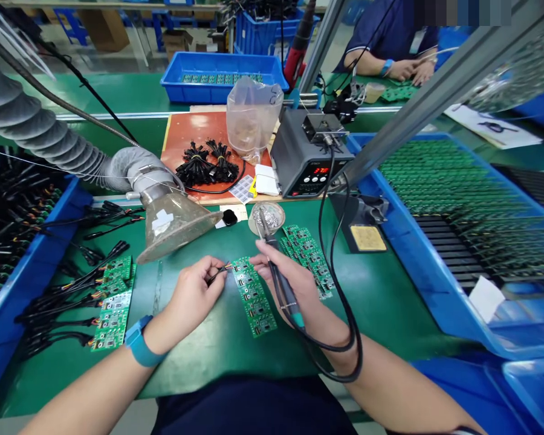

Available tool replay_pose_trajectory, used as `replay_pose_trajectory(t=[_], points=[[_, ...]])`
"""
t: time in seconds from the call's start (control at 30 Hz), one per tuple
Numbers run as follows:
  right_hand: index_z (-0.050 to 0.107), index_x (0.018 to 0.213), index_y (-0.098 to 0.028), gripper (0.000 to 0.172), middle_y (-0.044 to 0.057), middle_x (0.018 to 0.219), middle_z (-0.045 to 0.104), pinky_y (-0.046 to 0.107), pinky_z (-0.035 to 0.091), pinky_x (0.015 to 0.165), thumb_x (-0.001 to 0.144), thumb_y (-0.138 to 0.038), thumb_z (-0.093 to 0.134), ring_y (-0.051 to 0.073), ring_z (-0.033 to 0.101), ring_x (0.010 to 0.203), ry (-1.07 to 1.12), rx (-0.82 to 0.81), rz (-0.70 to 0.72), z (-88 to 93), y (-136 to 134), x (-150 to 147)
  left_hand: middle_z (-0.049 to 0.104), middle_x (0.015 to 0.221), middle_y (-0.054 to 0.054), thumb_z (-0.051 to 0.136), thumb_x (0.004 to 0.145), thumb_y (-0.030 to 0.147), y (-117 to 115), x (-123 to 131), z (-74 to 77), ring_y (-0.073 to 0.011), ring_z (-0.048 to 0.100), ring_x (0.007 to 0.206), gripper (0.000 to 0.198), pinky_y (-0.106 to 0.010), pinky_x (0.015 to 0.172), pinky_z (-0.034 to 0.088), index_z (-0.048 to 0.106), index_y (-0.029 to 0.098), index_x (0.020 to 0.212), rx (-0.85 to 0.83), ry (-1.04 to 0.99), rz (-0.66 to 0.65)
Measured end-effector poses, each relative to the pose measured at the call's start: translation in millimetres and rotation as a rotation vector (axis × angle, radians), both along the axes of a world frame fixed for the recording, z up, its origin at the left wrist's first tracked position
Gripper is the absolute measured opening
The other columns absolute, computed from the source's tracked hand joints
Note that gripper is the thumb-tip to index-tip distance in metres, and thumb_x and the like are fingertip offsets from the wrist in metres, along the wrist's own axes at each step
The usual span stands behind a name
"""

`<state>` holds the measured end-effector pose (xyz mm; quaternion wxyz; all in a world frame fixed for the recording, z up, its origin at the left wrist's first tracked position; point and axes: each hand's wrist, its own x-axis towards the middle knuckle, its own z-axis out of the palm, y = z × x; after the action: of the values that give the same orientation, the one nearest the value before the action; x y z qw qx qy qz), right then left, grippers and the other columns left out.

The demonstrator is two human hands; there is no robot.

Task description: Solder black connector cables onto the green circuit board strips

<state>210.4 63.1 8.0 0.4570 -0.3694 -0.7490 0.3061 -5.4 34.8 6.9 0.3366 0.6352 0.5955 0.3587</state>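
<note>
A green circuit board panel (255,305) lies on the green mat between my two hands. My left hand (199,287) pinches a black cable (216,275), whose thin coloured wire ends meet the panel's upper left edge. A soldering iron (284,296) is gripped in my right hand (290,275). Its tip points up and away, over a round dish of silvery solder scraps (267,217). Fingers of my right hand are close to the panel's top edge; whether they touch it I cannot tell. More bare panels (309,257) lie just right of that hand.
Boards with cables attached (113,311) lie at left beside a blue bin of cables (68,205). A fume extractor hood (172,226) hangs near my left hand. Behind stands a soldering station (310,160); its iron stand (360,223) is at right, beside a blue board crate (471,320). A co-worker's hands (412,71) are at the back.
</note>
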Motion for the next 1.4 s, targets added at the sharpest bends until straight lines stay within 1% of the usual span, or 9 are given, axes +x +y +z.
replay_pose_trajectory(t=[0.13,0.3,0.57,0.77,0.9,1.03,1.17,1.3,1.4], points=[[0.059,0.137,-0.026,0.035,0.007,0.106,0.072,0.036,0.061,0.083,0.103,-0.018,0.054,0.02,0.07,0.095,-0.084,0.046,0.035,-9.4,-3.6,-10.7,0.064,0.067,0.003,0.062,0.092,0.03,-8.2,7.1,-2.2,-0.0116,0.057,0.058,0.013,-0.023,0.056,0.045,0.067,0.019,0.097,0.038,-0.071,0.07],[0.063,0.127,-0.025,0.028,0.004,0.096,0.072,0.031,0.059,0.08,0.1,-0.018,0.059,0.018,0.069,0.086,-0.047,0.031,0.025,-17.8,-2.8,-24.8,0.068,0.069,0.002,0.064,0.091,0.027,-15.2,12.5,-4.4,-0.0098,0.058,0.058,0.01,-0.02,0.055,0.046,0.067,0.019,0.094,0.067,-0.145,0.061],[0.066,0.121,-0.024,0.027,0.0,0.089,0.073,0.025,0.06,0.077,0.094,-0.02,0.062,0.014,0.071,0.077,0.052,-0.089,-0.034,-24.9,-6.4,-32.2,0.066,0.066,0.001,0.065,0.09,0.03,-17.1,12.1,-5.3,-0.0111,0.058,0.058,0.013,-0.022,0.055,0.047,0.068,0.017,0.091,0.014,-0.205,0.085],[0.066,0.123,-0.024,0.03,0.0,0.086,0.072,0.023,0.059,0.073,0.094,-0.016,0.061,0.013,0.07,0.074,0.071,-0.044,-0.01,-26.5,-6.2,-37.0,0.067,0.065,0.001,0.064,0.09,0.032,-15.9,10.3,-4.5,-0.0128,0.061,0.058,0.015,-0.023,0.056,0.049,0.067,0.017,0.092,-0.032,-0.225,0.13],[0.061,0.138,-0.025,0.038,0.004,0.098,0.074,0.03,0.061,0.083,0.1,-0.024,0.059,0.016,0.073,0.085,0.013,-0.017,-0.008,-13.9,-4.4,-19.8,0.072,0.074,-0.002,0.062,0.094,0.027,-9.1,1.8,-5.1,-0.016,0.065,0.065,0.012,-0.028,0.063,0.05,0.071,0.018,0.094,0.089,0.034,0.076],[0.047,0.153,-0.027,0.049,0.003,0.099,0.076,0.031,0.063,0.08,0.105,-0.038,0.055,0.019,0.075,0.085,-0.101,-0.082,-0.03,12.6,-7.8,10.6,0.075,0.087,-0.007,0.061,0.096,0.022,-4.5,-3.0,-11.3,-0.022,0.065,0.079,0.011,-0.038,0.077,0.05,0.071,0.019,0.095,0.225,0.36,-0.062],[0.061,0.142,-0.023,0.044,0.006,0.094,0.074,0.034,0.062,0.074,0.107,-0.048,0.051,0.02,0.072,0.081,-0.121,0.022,0.007,30.4,-12.7,24.6,0.067,0.075,-0.005,0.061,0.096,0.021,-4.0,1.8,-19.8,-0.0227,0.056,0.077,0.012,-0.037,0.073,0.047,0.068,0.018,0.087,0.229,0.421,-0.071],[0.072,0.122,-0.021,0.024,0.005,0.087,0.075,0.03,0.061,0.065,0.1,-0.029,0.065,0.018,0.071,0.073,-0.1,-0.009,-0.007,30.8,-17.8,19.5,0.064,0.074,-0.004,0.062,0.095,0.018,-3.4,7.2,-22.4,-0.0217,0.053,0.076,0.013,-0.036,0.071,0.045,0.062,0.019,0.082,0.233,0.359,-0.064],[0.074,0.108,-0.022,0.015,0.004,0.085,0.078,0.029,0.062,0.066,0.093,-0.02,0.07,0.018,0.073,0.071,-0.145,0.015,-0.062,26.9,-21.3,14.2,0.062,0.074,-0.003,0.063,0.094,0.017,-2.8,9.2,-21.6,-0.0213,0.053,0.076,0.014,-0.034,0.069,0.044,0.059,0.02,0.08,0.219,0.335,-0.038]])
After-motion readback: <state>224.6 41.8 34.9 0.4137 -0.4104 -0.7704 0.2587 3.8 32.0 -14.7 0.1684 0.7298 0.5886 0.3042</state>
